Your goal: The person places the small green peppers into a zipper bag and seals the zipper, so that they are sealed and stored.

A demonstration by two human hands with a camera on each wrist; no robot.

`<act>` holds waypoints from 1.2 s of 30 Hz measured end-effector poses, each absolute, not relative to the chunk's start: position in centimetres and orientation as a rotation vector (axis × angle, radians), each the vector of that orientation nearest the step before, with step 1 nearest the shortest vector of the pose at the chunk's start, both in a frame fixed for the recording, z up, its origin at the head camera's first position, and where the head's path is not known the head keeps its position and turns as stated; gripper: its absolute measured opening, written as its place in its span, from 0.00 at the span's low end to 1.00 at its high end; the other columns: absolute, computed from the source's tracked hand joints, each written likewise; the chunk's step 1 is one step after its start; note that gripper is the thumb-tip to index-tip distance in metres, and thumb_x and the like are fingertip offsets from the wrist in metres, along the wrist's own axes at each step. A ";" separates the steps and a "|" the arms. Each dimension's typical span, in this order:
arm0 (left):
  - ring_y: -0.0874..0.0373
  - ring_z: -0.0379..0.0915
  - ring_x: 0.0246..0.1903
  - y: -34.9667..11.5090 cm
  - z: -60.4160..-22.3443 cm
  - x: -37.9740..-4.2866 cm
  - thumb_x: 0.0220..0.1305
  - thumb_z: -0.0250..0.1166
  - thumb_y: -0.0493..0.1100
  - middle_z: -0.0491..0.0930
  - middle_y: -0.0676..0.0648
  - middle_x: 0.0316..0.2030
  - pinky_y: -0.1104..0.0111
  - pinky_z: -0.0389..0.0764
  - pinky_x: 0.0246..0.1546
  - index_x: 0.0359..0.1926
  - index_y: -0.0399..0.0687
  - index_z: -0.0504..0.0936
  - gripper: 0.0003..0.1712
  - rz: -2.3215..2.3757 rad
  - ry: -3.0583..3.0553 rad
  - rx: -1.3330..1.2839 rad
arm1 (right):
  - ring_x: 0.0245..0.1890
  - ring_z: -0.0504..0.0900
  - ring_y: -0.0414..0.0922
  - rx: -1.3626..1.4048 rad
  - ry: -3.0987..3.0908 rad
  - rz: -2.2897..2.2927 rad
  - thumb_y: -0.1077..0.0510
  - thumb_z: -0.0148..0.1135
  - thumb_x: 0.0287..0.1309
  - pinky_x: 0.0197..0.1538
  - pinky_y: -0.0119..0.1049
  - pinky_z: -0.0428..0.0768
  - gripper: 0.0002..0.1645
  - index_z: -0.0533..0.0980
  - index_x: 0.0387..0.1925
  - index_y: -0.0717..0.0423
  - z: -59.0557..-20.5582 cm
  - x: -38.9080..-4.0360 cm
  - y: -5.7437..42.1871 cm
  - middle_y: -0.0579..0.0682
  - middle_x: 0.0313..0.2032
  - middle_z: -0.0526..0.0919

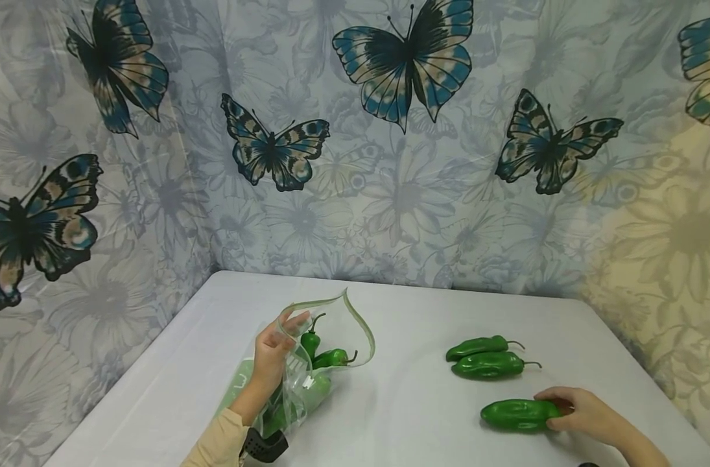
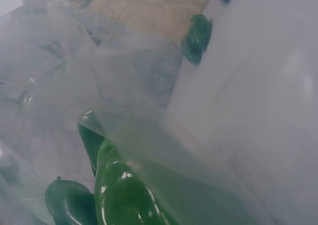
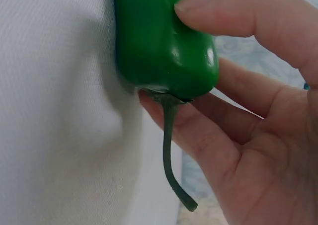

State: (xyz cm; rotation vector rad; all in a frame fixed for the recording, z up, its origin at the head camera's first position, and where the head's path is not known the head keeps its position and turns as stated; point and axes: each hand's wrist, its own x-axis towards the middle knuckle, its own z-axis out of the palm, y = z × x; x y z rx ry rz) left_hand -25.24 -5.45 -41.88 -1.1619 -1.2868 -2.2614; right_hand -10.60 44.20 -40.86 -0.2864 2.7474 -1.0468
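On the left of the white table, my left hand [image 1: 268, 357] holds a clear plastic bag [image 1: 299, 371] by its mouth, and the green-edged rim stands wide apart. Several green peppers [image 1: 334, 358] lie inside, two with stems toward the mouth; the left wrist view shows pepper bodies [image 2: 126, 195] behind the film. At the right, my right hand [image 1: 588, 415] grips a long green pepper [image 1: 515, 415] near its stem end, low against the table. Thumb and fingers sit on both sides of that pepper in the right wrist view, its curved stem [image 3: 169, 145] hanging free.
Two more green peppers [image 1: 489, 365] lie side by side on the white table [image 1: 401, 389], just beyond the one in my right hand. Behind the table hangs a butterfly-patterned cloth [image 1: 407, 214], with another side of it along the left.
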 end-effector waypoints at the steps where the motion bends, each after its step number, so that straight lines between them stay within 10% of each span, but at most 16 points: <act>1: 0.54 0.68 0.51 -5.5 -41.9 -25.2 0.57 0.63 0.47 0.77 0.46 0.47 0.65 0.62 0.54 0.56 0.46 0.73 0.25 -2.263 -1.287 -1.162 | 0.32 0.72 0.29 -0.269 2.755 -1.041 0.65 0.61 0.46 0.33 0.30 0.75 0.21 0.73 0.41 0.76 -40.9 -10.6 44.1 0.61 0.38 0.77; 15: 0.54 0.69 0.50 -5.4 -41.8 -25.4 0.57 0.62 0.47 0.77 0.46 0.46 0.65 0.61 0.54 0.47 0.49 0.78 0.16 -2.232 -1.289 -1.156 | 0.33 0.76 0.33 -0.574 2.827 -1.270 0.69 0.62 0.47 0.32 0.31 0.77 0.13 0.75 0.39 0.68 -41.4 -10.7 43.0 0.36 0.35 0.78; 27: 0.55 0.68 0.51 -5.5 -41.6 -25.2 0.59 0.61 0.40 0.78 0.46 0.45 0.66 0.55 0.57 0.49 0.50 0.77 0.15 -2.246 -1.292 -1.175 | 0.35 0.79 0.39 -0.539 2.658 -1.700 0.74 0.54 0.53 0.32 0.36 0.79 0.21 0.74 0.46 0.53 -40.8 -10.4 42.2 0.34 0.41 0.76; 36: 0.53 0.60 0.57 -5.8 -42.0 -25.1 0.58 0.58 0.34 0.78 0.48 0.44 0.39 0.28 0.53 0.28 0.50 0.77 0.07 -2.286 -1.383 -1.107 | 0.37 0.78 0.36 -0.357 2.722 -1.882 0.76 0.56 0.51 0.34 0.31 0.78 0.20 0.74 0.43 0.54 -40.9 -10.5 41.4 0.39 0.38 0.77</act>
